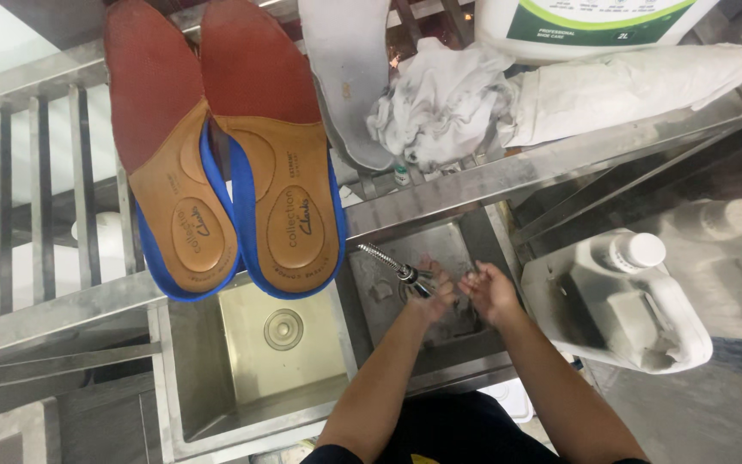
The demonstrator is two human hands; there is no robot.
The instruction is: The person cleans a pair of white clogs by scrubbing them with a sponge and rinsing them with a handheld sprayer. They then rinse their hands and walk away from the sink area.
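Observation:
My left hand (434, 290) is wrapped around the head of a metal spray hose (388, 262) over the right basin of a steel sink (448, 245). Beside it, my right hand (491, 290) is held under the nozzle with its fingers spread and nothing in it. Both forearms reach in from the bottom of the head view. Whether water is running I cannot make out.
Two brown insoles with blue edges (216, 163) lie on a steel rack above the left basin (285, 331). A grey insole (349, 77), crumpled white rags (440, 103) and a large white bottle (586, 21) sit on the shelf. White jugs (637, 301) stand at right.

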